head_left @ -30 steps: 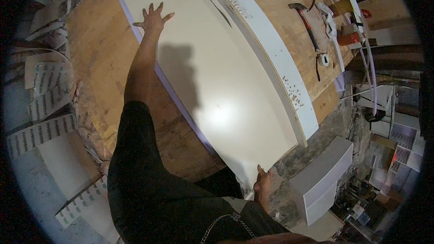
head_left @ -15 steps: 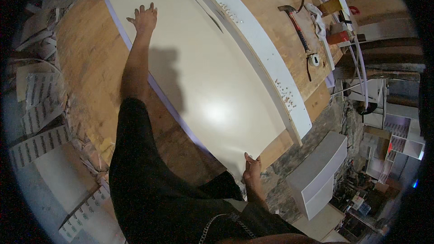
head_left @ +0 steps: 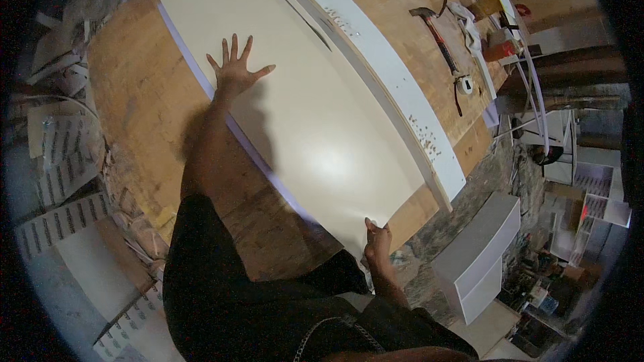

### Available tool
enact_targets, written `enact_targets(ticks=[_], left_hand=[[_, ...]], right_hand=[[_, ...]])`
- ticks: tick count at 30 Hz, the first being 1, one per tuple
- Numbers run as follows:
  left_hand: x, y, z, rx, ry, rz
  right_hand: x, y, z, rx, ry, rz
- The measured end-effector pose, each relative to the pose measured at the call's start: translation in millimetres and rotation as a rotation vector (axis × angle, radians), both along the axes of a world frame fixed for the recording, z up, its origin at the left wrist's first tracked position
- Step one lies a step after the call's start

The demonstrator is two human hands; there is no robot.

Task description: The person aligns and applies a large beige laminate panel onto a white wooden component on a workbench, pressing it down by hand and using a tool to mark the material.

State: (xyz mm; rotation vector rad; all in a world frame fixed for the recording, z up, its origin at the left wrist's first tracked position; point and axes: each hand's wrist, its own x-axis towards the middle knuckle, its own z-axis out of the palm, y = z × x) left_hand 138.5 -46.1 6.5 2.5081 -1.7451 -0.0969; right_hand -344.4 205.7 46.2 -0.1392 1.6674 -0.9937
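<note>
One cream sheet [head_left: 315,104], long axis diagonal, far end leftward

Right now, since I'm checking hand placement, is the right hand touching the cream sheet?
Touching. The head view shows the right hand holding the cream sheet at its near end, thumb on top.

The head camera, left of its pair, is looking steeply down from above the wearer's torso [head_left: 255,322], facing forward across the bench [head_left: 134,80] and centring on the cream panel [head_left: 322,114] at close range. Its fisheye lens is taking in surroundings on both sides, bowing straight edges.
</note>
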Motion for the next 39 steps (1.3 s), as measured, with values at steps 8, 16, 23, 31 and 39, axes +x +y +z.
enact_targets(ticks=[8,16,23,31,39], left_hand=[[-44.0,28.2,4.6,0.026,-0.004,-0.035],[-46.8,34.2,1.8,-0.099,0.022,-0.015],[-30.7,12.2,-19.0,-0.032,0.067,0.056],[-17.7,-10.5,-38.2,-0.114,-0.141,0.126],[0.6,-24.7,-28.4,-0.204,-0.151,0.136]], right_hand=[[17.6,-10.3,2.1,-0.115,-0.097,-0.053],[33.0,-20.8,-8.8,-0.077,-0.129,-0.065],[72.4,-47.9,-20.3,-0.084,-0.152,0.046],[113.9,-74.2,-22.5,-0.050,-0.035,-0.036],[129.4,-87.6,-41.3,-0.112,-0.116,0.067]])
